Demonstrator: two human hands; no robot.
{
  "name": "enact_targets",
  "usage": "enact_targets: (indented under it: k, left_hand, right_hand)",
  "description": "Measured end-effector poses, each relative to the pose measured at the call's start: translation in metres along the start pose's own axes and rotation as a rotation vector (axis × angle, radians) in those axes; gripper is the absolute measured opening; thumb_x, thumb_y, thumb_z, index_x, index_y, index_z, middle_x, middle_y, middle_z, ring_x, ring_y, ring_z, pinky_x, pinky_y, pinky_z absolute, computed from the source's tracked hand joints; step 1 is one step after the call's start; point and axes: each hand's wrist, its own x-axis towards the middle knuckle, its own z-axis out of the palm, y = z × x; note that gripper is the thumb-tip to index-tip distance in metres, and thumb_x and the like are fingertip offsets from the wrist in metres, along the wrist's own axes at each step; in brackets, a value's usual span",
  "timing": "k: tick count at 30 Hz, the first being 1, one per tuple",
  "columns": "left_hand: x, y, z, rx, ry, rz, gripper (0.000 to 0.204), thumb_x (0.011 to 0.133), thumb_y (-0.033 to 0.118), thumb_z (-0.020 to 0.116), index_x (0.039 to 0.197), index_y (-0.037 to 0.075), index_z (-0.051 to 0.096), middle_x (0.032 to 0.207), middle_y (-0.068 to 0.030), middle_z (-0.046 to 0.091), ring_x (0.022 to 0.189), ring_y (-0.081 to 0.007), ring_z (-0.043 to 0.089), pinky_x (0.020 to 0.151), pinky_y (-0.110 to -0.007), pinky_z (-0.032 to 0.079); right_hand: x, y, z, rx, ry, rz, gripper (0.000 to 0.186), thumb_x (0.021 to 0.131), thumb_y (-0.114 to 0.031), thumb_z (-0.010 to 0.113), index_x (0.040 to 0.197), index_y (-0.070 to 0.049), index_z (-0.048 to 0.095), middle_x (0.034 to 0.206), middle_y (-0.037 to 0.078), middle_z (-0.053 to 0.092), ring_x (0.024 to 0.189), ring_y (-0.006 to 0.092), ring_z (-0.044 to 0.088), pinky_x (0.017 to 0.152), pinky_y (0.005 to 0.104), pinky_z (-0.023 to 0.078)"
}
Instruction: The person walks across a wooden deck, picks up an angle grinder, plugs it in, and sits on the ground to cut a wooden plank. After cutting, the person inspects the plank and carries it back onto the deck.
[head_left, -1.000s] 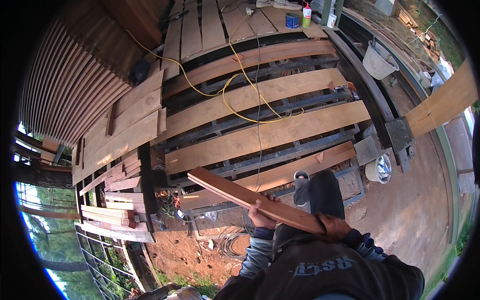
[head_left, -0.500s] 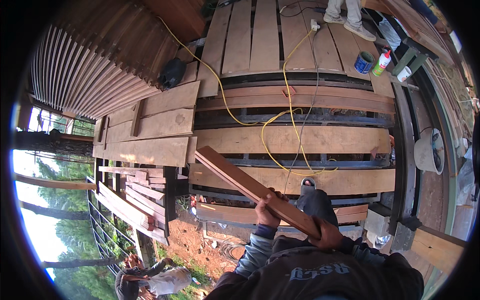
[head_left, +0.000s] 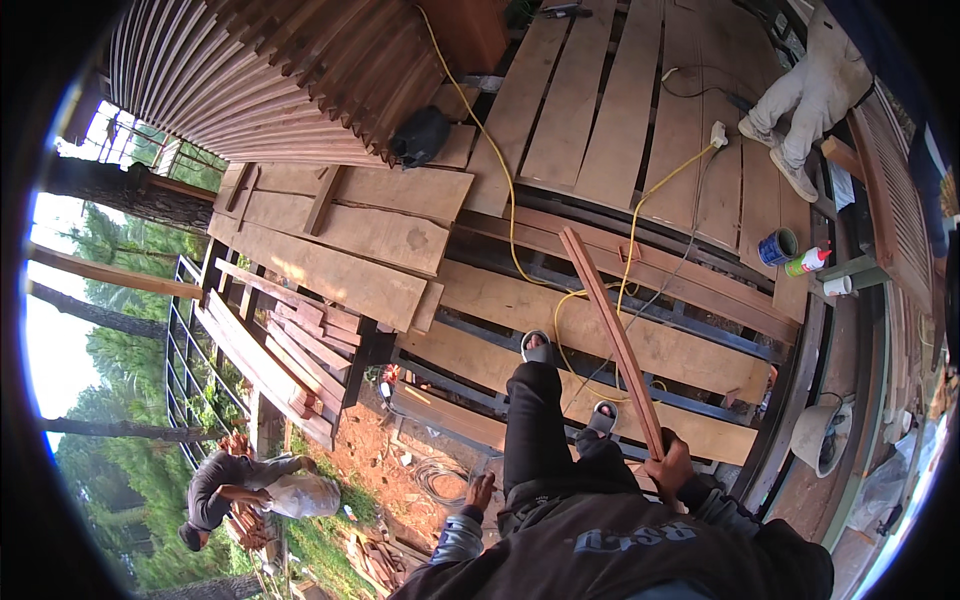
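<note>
My right hand [head_left: 672, 466] is closed round the lower end of a long, narrow reddish-brown wooden plank [head_left: 618, 340]. The plank slants up and away to the left over the deck frame, with a groove along its length. Low at my left side, my left hand [head_left: 480, 492] holds nothing, its fingers loosely apart. It is well away from the plank. Beneath the plank lie a yellow extension cord [head_left: 568, 310] and loose boards [head_left: 600, 325] laid across dark metal beams. My sandalled feet [head_left: 537, 347] stand on these boards.
Gaps show between the deck boards. A blue paint can [head_left: 778, 247], a glue bottle [head_left: 808, 260] and a white cup [head_left: 838, 286] stand at the right, near a bucket [head_left: 822, 437]. Another person [head_left: 800, 100] stands far right; one bends [head_left: 240, 485] below left. Wood pieces [head_left: 290, 345] lie left.
My left hand has let go of the plank and dropped to my left side. The plank, now in my right hand alone, has swung steeper. My view has turned and a foot has stepped forward.
</note>
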Motion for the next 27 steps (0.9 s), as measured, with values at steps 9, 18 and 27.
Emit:
enact_targets:
  k: [9, 18, 27]
  left_hand:
    - [0.040, 0.029, -0.027, 0.106, -0.194, -0.188, 0.052, 0.090, 0.044, 0.058, 0.120, 0.002, 0.059, 0.103, -0.0179, 0.068, 0.095, -0.0295, 0.066, 0.086, -0.039, 0.049]
    - [0.069, 0.258, -0.117, -0.222, -0.098, 0.026, 0.049, 0.089, 0.042, 0.058, 0.121, 0.003, 0.060, 0.103, -0.0177, 0.068, 0.095, -0.0312, 0.066, 0.085, -0.039, 0.049]
    - [0.078, 0.302, -0.106, 0.009, -0.204, -0.061, 0.047, 0.088, 0.039, 0.059, 0.121, 0.005, 0.060, 0.103, -0.0175, 0.068, 0.095, -0.0329, 0.066, 0.085, -0.040, 0.050]
  right_hand:
    - [0.094, -0.035, -0.009, 0.112, 0.229, 0.347, 0.014, 0.068, -0.010, 0.061, 0.074, 0.000, 0.054, 0.062, 0.006, 0.053, 0.057, 0.0163, 0.051, 0.053, 0.0333, 0.043]
    - [0.174, -0.188, -0.046, 0.321, 0.312, 0.568, 0.014, 0.071, -0.011, 0.060, 0.076, 0.002, 0.057, 0.059, 0.005, 0.052, 0.048, 0.0126, 0.051, 0.042, 0.0286, 0.040]
    - [0.246, -0.204, -0.095, 0.127, 0.265, 0.377, 0.019, 0.065, -0.009, 0.064, 0.080, 0.002, 0.058, 0.065, 0.004, 0.056, 0.051, 0.0137, 0.054, 0.046, 0.0293, 0.045]
